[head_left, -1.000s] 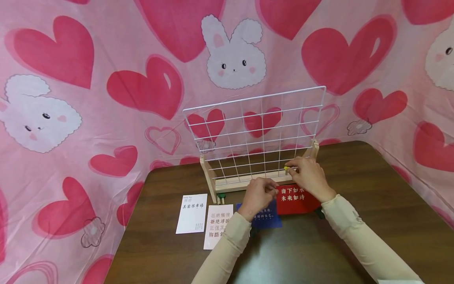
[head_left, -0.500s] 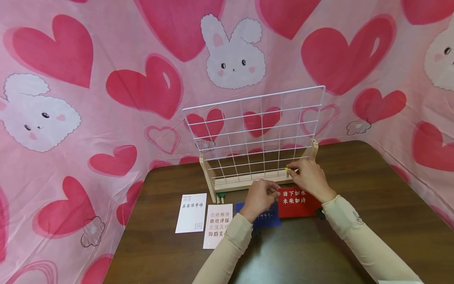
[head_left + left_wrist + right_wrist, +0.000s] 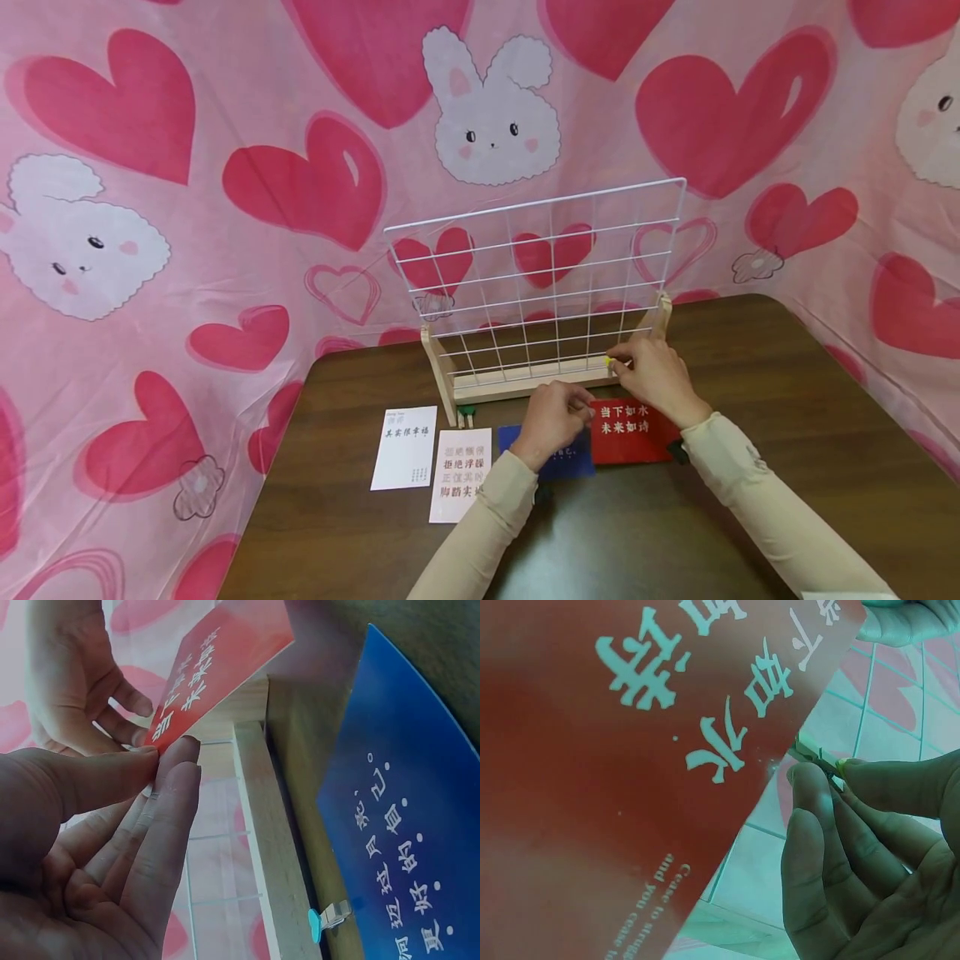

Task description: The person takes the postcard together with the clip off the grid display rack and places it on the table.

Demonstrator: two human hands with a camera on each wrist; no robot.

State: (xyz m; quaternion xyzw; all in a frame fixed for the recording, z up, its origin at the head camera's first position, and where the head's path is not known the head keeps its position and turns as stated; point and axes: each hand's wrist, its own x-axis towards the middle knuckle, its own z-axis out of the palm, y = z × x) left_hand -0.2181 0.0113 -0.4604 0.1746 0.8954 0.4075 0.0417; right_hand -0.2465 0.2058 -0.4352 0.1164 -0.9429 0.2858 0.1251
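My left hand (image 3: 579, 408) pinches the left corner of a red card (image 3: 636, 431) with white characters, held low in front of the wooden stand (image 3: 517, 386). In the left wrist view the left hand (image 3: 166, 752) has thumb and fingertips closed on the red card's (image 3: 217, 667) edge. My right hand (image 3: 619, 365) pinches a small yellow clip (image 3: 608, 362) at the lowest wires of the white wire grid (image 3: 540, 267). In the right wrist view the right hand (image 3: 821, 771) holds the clip (image 3: 815, 754) at the red card's (image 3: 630, 772) edge.
A blue card (image 3: 558, 457) lies on the brown table (image 3: 787, 467) under my left wrist. Two white cards (image 3: 405, 447) (image 3: 460, 475) lie to its left. A green clip (image 3: 467, 412) sits by the stand's left foot. Pink heart-print cloth (image 3: 225, 167) surrounds the table.
Both hands and the red card have barely shifted, a little down and right; the left hand now covers more of the blue card. The holds are unchanged.
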